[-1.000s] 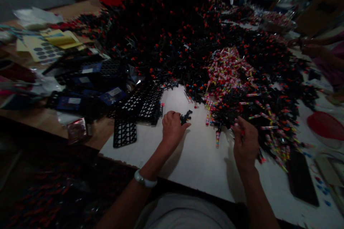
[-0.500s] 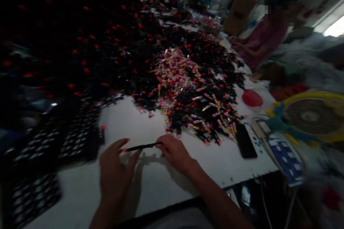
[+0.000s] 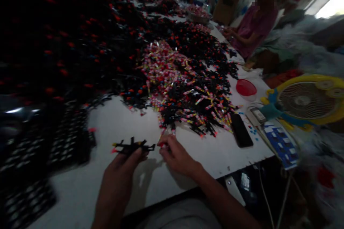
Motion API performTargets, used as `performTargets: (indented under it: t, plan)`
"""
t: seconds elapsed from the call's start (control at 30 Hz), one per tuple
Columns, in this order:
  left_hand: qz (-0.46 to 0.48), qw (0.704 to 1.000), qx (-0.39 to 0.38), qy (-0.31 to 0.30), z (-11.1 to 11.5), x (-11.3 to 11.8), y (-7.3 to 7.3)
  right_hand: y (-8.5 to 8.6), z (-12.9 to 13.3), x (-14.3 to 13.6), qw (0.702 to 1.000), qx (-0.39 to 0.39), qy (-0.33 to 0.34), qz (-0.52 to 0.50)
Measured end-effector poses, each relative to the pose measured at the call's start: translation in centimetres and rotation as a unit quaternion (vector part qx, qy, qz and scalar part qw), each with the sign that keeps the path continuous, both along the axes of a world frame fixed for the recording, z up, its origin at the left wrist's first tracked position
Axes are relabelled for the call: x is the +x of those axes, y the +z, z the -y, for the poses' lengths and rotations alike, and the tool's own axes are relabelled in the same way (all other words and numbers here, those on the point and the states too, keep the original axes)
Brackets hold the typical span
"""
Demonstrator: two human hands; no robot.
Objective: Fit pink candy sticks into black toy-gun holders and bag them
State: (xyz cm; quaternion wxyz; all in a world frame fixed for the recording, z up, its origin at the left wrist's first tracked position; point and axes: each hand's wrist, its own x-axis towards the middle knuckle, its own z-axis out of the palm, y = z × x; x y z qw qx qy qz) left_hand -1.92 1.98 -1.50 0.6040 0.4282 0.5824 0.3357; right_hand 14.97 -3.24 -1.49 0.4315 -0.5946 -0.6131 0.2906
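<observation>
My left hand [image 3: 120,171] is closed on a black toy gun [image 3: 133,146], gripping it between thumb and fingers above the white table. The toy lies side-on, with a pink-orange tip at its left end and a bit of yellow on it. Just off its right end, my right hand [image 3: 176,155] is closed in a pinch. A small red piece [image 3: 163,145] shows at those fingertips, mostly covered by them. Beyond both hands lies a heap of small pink, red and yellow wrapped tubes [image 3: 166,66], with several more black toy guns [image 3: 172,109] around it.
Black trays with pale slots [image 3: 68,139] stand at the left. Along the right edge are a phone [image 3: 242,130], a red round container [image 3: 246,88], a power strip [image 3: 281,145] and a yellow fan [image 3: 306,100]. A person in a pink top [image 3: 255,28] sits at the far right.
The toy gun has turned from edge-on to side-on and rests in my left hand alone. My right fingers have come away from its end, with a small red piece showing in them.
</observation>
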Motion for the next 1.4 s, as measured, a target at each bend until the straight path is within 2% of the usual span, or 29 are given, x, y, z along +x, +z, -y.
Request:
performTargets:
  t: [0.1, 0.2, 0.27, 0.53, 0.8, 0.9, 1.0, 1.1, 1.17, 1.23, 1.27, 1.37, 1.4]
  plan:
    - [0.068, 0.997, -0.017, 0.018, 0.7, 0.9, 1.2, -0.1, 0.6, 0.5, 0.996, -0.028, 0.026, -0.080]
    - [0.098, 0.995, -0.017, 0.015, 1.4, 1.5, 1.1, -0.6, 1.0, 0.4, 0.987, -0.085, 0.013, -0.138]
    - [0.110, 0.994, -0.018, 0.015, 1.7, 1.5, 1.0, -0.8, 1.1, 0.3, 0.986, -0.095, 0.003, -0.138]
    - [0.125, 0.992, -0.011, 0.022, 1.7, 1.3, 1.4, -1.2, 0.6, 0.7, 0.995, -0.061, 0.033, -0.071]
    - [0.150, 0.988, 0.015, 0.032, 2.1, 1.4, 0.8, -0.4, 0.7, 0.1, 0.995, -0.054, 0.081, 0.010]
    - [0.165, 0.986, 0.012, 0.033, 2.2, 1.7, 1.0, -0.8, 1.1, -0.7, 0.994, -0.027, 0.050, 0.091]
    - [0.165, 0.986, 0.004, 0.021, 2.3, 2.2, 1.2, -1.9, 1.7, -1.9, 0.986, -0.040, 0.002, 0.160]
    - [0.132, 0.991, 0.016, 0.003, 2.1, 2.5, 1.2, -2.6, 1.9, -2.2, 0.981, -0.059, 0.001, 0.188]
    - [0.119, 0.992, 0.036, -0.029, 1.7, 2.3, 1.3, -2.5, 1.5, -1.1, 0.975, -0.054, 0.007, 0.214]
    - [0.109, 0.990, 0.071, -0.062, 0.7, 1.6, 1.5, -1.8, 0.6, 1.1, 0.967, -0.022, -0.039, 0.250]
    - [0.092, 0.988, 0.096, -0.072, -0.1, 1.1, 1.5, -1.2, -0.1, 2.4, 0.958, 0.006, -0.088, 0.272]
    - [-0.030, 0.981, 0.187, -0.052, -3.6, -0.2, 1.4, 0.7, -3.0, 5.4, 0.897, 0.110, -0.270, 0.332]
    - [-0.086, 0.972, 0.215, -0.036, -5.2, -0.3, 1.2, 1.2, -4.2, 5.6, 0.881, 0.134, -0.297, 0.343]
